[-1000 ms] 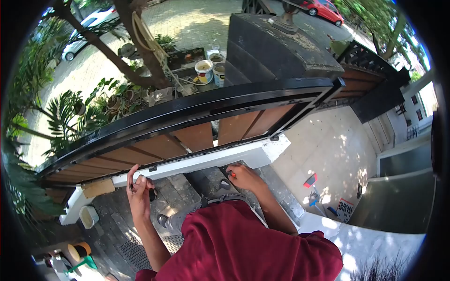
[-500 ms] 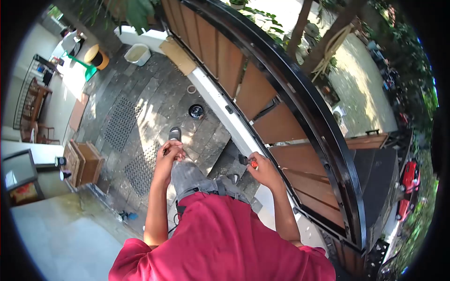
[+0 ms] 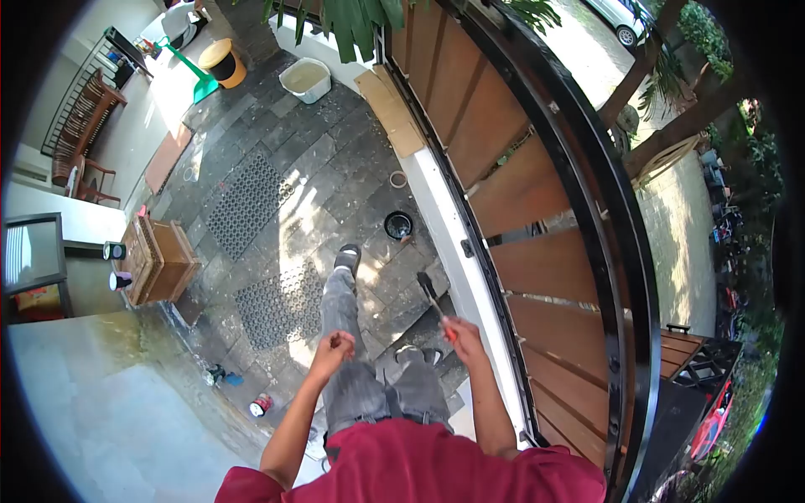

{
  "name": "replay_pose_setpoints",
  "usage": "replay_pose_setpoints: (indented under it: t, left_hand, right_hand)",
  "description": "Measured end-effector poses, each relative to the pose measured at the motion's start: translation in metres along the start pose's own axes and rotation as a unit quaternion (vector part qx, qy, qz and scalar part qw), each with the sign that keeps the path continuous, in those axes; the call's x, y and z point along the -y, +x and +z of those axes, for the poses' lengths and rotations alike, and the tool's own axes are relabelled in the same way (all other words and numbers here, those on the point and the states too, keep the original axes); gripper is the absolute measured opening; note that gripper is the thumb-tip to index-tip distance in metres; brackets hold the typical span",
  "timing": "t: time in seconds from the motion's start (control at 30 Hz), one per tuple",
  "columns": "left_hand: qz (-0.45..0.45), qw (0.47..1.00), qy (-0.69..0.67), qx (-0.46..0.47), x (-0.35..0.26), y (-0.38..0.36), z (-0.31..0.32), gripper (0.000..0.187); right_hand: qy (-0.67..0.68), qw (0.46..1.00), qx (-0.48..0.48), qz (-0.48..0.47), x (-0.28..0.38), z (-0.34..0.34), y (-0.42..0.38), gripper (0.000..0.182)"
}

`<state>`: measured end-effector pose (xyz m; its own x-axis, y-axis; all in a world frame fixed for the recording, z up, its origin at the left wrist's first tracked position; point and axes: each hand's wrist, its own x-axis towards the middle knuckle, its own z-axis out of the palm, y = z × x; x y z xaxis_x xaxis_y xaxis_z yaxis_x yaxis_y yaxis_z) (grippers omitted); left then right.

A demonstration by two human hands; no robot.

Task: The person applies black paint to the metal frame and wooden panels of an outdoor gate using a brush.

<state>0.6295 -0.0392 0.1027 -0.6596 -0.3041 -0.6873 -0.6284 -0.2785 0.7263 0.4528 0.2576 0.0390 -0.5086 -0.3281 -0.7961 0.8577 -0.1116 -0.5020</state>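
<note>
My right hand [image 3: 461, 335] is closed around the red handle of a paintbrush [image 3: 432, 289], its dark bristles pointing forward over the paving. To the right of that hand stands the gate [image 3: 549, 285], brown planks in a black metal frame. My left hand [image 3: 334, 348] hangs over my left thigh with its fingers curled together; whether something small is in them I cannot make out. On the floor ahead sits a black bowl [image 3: 398, 225] with dark, shiny contents.
A ring [image 3: 397, 178] lies beyond the bowl. Cardboard [image 3: 390, 113] and a white tub [image 3: 305, 80] are further off. On the left are rubber mats [image 3: 278, 306], a wooden cabinet [image 3: 161, 260] and a small can [image 3: 261, 405]. Another person [image 3: 180, 23] is far back.
The paintbrush has swung out and now shows at full length, bristles forward. My left hand has dropped back towards my body. The view has shifted, bringing the small can into sight.
</note>
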Motion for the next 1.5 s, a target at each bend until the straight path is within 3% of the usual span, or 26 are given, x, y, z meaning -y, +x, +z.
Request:
replay_pose_setpoints:
  t: [0.1,0.17,0.23,0.27,0.33,0.37,0.47,0.5,0.53,0.57,0.63,0.73,0.8,0.9,1.13,1.2,1.23,1.27,1.3,1.33,1.37,1.43,1.5]
  left_hand:
    - [-0.029,0.999,0.015,0.026,0.049,0.071,-0.017,0.012]
    - [-0.055,0.997,0.023,0.040,0.088,0.133,-0.019,0.011]
    - [-0.043,0.995,0.093,0.016,0.135,0.190,-0.016,0.014]
    - [-0.030,0.973,0.228,-0.017,0.155,0.218,-0.010,0.019]
    - [-0.042,0.965,0.260,0.002,0.168,0.265,0.009,0.021]
    - [-0.032,0.950,0.309,0.026,0.173,0.285,0.020,0.023]
    - [0.091,0.913,0.394,0.058,0.201,0.318,0.068,0.029]
    - [0.151,0.888,0.428,0.078,0.211,0.318,0.083,0.033]
    - [0.121,0.880,0.432,0.158,0.225,0.316,0.098,0.036]
    - [0.094,0.866,0.431,0.234,0.235,0.315,0.111,0.039]
    - [0.051,0.843,0.414,0.339,0.214,0.310,0.123,0.039]
    - [0.030,0.834,0.398,0.380,0.182,0.316,0.120,0.038]
    - [0.040,0.842,0.407,0.352,0.167,0.327,0.117,0.036]
    - [0.049,0.859,0.412,0.299,0.156,0.338,0.121,0.036]
    - [0.058,0.866,0.391,0.305,0.161,0.347,0.117,0.032]
    - [0.064,0.873,0.385,0.293,0.160,0.355,0.115,0.030]
    - [0.086,0.935,0.261,0.224,0.157,0.362,0.113,0.028]
    - [0.105,0.975,0.130,0.149,0.152,0.371,0.111,0.026]
    - [0.076,0.989,0.082,0.097,0.139,0.382,0.106,0.028]
    - [0.046,0.997,0.033,0.044,0.130,0.393,0.100,0.031]
    - [0.046,0.997,0.035,0.049,0.131,0.402,0.095,0.031]
    - [0.082,0.985,0.104,-0.109,0.135,0.415,0.078,0.039]
    - [0.053,0.990,0.102,-0.081,0.134,0.422,0.063,0.042]
  right_hand:
    - [0.052,0.987,0.096,0.118,-0.085,-0.029,0.077,0.021]
    - [0.046,0.980,0.043,0.187,-0.111,-0.010,0.113,0.017]
    - [0.044,0.962,0.086,0.255,-0.138,-0.008,0.163,0.016]
    - [0.034,0.959,0.075,0.270,-0.153,-0.009,0.188,0.016]
    - [0.036,0.968,0.095,0.231,-0.173,-0.003,0.237,0.016]
    - [-0.015,0.971,0.056,0.233,-0.180,-0.003,0.265,0.017]
    - [-0.123,0.975,0.013,0.183,-0.184,-0.015,0.351,0.019]
    - [-0.120,0.990,0.027,0.063,-0.209,-0.043,0.381,0.017]
    - [-0.210,0.974,-0.016,0.084,-0.188,-0.031,0.400,0.014]
    - [-0.250,0.968,-0.019,-0.016,-0.202,-0.050,0.431,0.020]
    - [-0.388,0.915,-0.095,-0.049,-0.185,-0.060,0.472,0.032]
    - [-0.442,0.879,-0.157,-0.091,-0.155,-0.039,0.515,0.041]
    - [-0.501,0.823,-0.156,-0.217,-0.155,-0.056,0.551,0.042]
    - [-0.534,0.799,-0.172,-0.217,-0.139,-0.055,0.577,0.041]
    - [-0.491,0.806,-0.164,-0.286,-0.123,-0.049,0.599,0.042]
    - [-0.418,0.865,-0.153,-0.231,-0.113,-0.025,0.572,0.047]
    - [-0.417,0.866,-0.157,-0.228,-0.109,-0.012,0.556,0.047]
    - [-0.282,0.935,-0.138,-0.164,-0.107,0.002,0.540,0.051]
    - [-0.139,0.979,-0.115,-0.098,-0.104,0.015,0.526,0.056]
    - [-0.137,0.978,-0.120,-0.100,-0.101,0.026,0.511,0.056]
    - [-0.103,0.984,-0.104,-0.099,-0.100,0.036,0.497,0.062]
    - [-0.065,0.989,-0.087,-0.098,-0.098,0.054,0.473,0.067]
    - [-0.042,0.995,-0.032,-0.085,-0.094,0.067,0.454,0.079]
